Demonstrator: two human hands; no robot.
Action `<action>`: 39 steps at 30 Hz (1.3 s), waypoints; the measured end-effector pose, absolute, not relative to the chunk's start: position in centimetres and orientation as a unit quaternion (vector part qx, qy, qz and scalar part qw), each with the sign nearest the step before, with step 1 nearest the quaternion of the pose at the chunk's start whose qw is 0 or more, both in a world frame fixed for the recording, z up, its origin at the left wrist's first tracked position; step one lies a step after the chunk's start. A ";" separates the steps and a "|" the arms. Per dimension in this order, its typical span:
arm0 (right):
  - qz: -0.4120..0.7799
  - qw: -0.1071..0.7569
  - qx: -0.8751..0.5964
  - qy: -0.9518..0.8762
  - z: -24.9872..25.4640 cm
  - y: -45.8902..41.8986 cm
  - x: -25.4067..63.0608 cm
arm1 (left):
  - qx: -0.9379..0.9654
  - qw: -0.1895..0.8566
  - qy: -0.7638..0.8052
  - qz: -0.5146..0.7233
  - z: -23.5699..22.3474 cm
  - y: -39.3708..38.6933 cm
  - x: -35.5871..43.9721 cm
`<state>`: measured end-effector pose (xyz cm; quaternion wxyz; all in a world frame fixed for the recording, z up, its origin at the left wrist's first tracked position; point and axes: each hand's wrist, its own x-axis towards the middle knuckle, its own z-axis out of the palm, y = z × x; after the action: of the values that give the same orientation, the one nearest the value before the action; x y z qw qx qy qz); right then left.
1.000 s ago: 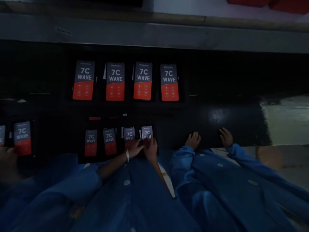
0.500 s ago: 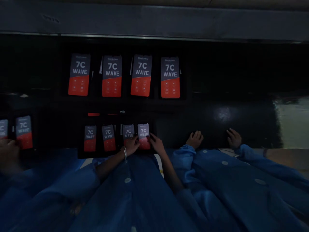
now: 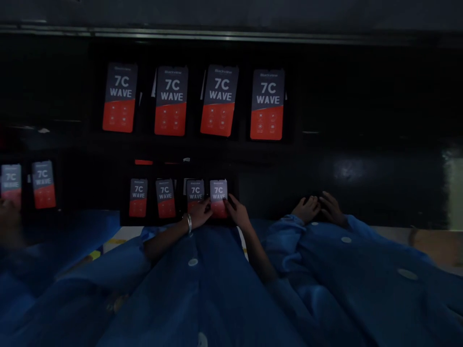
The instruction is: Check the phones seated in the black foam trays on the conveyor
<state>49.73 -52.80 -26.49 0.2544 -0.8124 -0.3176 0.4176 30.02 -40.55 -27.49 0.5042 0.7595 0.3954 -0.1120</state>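
Note:
A smartphone (image 3: 218, 192) with a grey and red front film marked 7C WAVE lies at the right end of a dark tray (image 3: 125, 219). My left hand (image 3: 199, 215), with a silver bracelet at the wrist, is closed with its fingertips at the phone's left edge. On the opposite edge are the bent fingers of my right hand (image 3: 238, 213). Part of my left hand covers the bottom of the neighbouring phone (image 3: 195, 190). Two more such phones, a tilted one (image 3: 165, 198) and an upright one (image 3: 138, 198), lie farther left in the tray.
Beyond my tray, another dark tray (image 3: 193, 137) holds several larger-looking phones of the same kind. To the right rest a co-worker's two hands (image 3: 306, 210) at the table edge. At the far left, another person's blurred hand (image 3: 9, 217) is by a phone (image 3: 10, 180).
The view has shifted slightly. My hands stay at the same phone's edges. The right co-worker's hands have come together, and the left person's hand has moved left.

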 end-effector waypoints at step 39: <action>0.499 0.276 -0.785 -0.242 -27.0 -49.2 33.2 | 0.937 0.249 0.230 -0.082 -27.6 -30.4 29.6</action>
<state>33.18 -49.22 -26.99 0.2758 -0.7849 -0.2421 0.4993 29.61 -30.38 -27.61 0.2487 0.9374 0.2297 -0.0817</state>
